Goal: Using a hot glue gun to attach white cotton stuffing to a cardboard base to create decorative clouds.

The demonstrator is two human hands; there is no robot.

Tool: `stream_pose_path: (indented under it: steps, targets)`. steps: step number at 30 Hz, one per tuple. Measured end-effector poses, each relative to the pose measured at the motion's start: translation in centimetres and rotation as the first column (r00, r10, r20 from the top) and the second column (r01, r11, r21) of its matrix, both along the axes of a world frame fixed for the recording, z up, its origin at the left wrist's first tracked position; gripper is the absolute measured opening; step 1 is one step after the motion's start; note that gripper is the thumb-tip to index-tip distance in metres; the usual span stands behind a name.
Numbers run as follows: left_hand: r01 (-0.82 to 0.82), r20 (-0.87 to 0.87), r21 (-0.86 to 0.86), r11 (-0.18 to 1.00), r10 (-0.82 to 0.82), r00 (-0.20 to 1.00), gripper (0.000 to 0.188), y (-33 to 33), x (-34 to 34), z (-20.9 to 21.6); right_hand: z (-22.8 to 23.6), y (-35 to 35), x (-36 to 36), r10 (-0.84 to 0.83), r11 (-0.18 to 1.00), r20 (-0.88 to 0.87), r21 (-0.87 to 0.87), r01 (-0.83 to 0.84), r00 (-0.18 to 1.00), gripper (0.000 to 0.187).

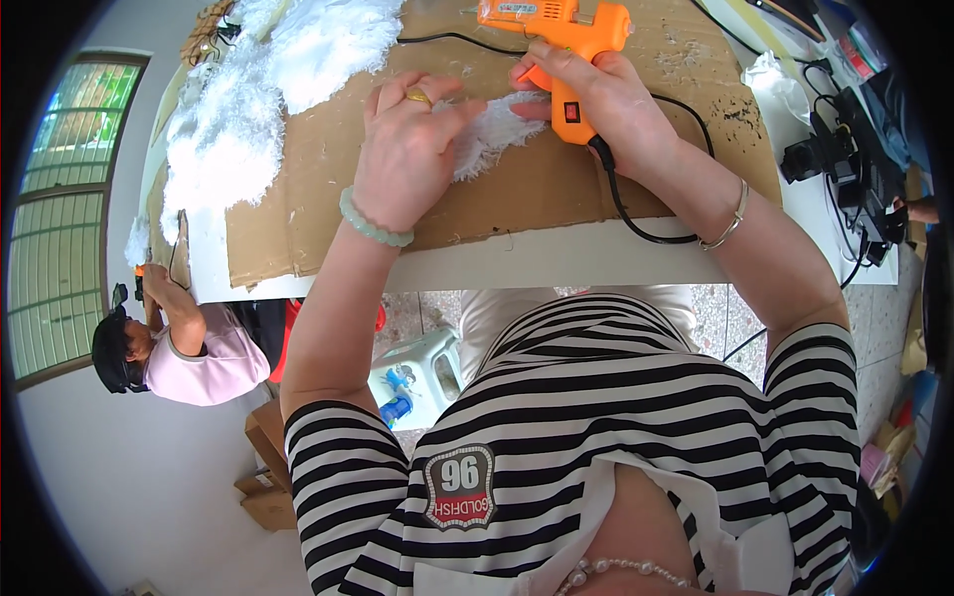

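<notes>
My right hand (611, 94) is wrapped round the handle of an orange hot glue gun (571, 109), its nozzle toward the upper left. One fingertip of this hand reaches the right end of a small piece of white fluffy material (502, 137) lying on the cardboard. At that piece's left end is my left hand (407, 139), fingers bent and thumb stretched apart from them; its palm side is hidden. A black power cord (626, 214) hangs from the gun's handle and loops over the cardboard.
Larger heaps of white fluffy material (224, 149) cover the left of the cardboard sheet (328, 219). Black devices and cables (845, 159) crowd the table's right end. A co-worker in pink (204, 363) sits at far left. A pale plastic stool (427, 363) stands below the table.
</notes>
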State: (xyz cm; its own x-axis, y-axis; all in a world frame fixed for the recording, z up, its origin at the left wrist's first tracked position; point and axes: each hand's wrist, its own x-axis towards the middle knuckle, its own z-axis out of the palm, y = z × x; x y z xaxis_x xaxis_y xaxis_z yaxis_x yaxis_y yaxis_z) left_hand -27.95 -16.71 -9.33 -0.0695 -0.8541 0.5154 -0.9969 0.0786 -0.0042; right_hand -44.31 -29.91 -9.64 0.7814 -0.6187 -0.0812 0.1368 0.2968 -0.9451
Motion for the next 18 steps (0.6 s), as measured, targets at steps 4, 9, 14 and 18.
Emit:
stream_pose_path:
  steps: [4, 9, 14, 18]
  targets:
    - [0.008, 0.109, 0.047, 0.999, -0.013, 0.994, 0.034, 1.1, 0.0, 0.7, 0.0, 0.1, -0.1, -0.003, 1.0, 0.0, 0.008, 0.003, 1.0, 0.033]
    - [-0.027, -0.032, 0.007, 1.0, 0.027, 0.999, 0.036, 2.2, 1.9, 1.3, 0.3, 0.2, -0.2, 0.002, 1.0, -0.045, 0.016, -0.001, 0.999, 0.034]
    - [-0.102, -0.069, -0.021, 0.995, 0.1, 0.993, 0.037, 1.2, 2.5, 0.1, 0.0, 0.1, -0.2, 0.013, 1.0, -0.012, -0.004, -0.013, 1.0, 0.034]
    - [-0.082, -0.036, 0.063, 0.995, 0.085, 0.996, 0.036, 1.5, 1.9, -0.3, 0.2, 0.3, -0.2, 0.0, 1.0, -0.015, -0.007, 0.0, 1.0, 0.034]
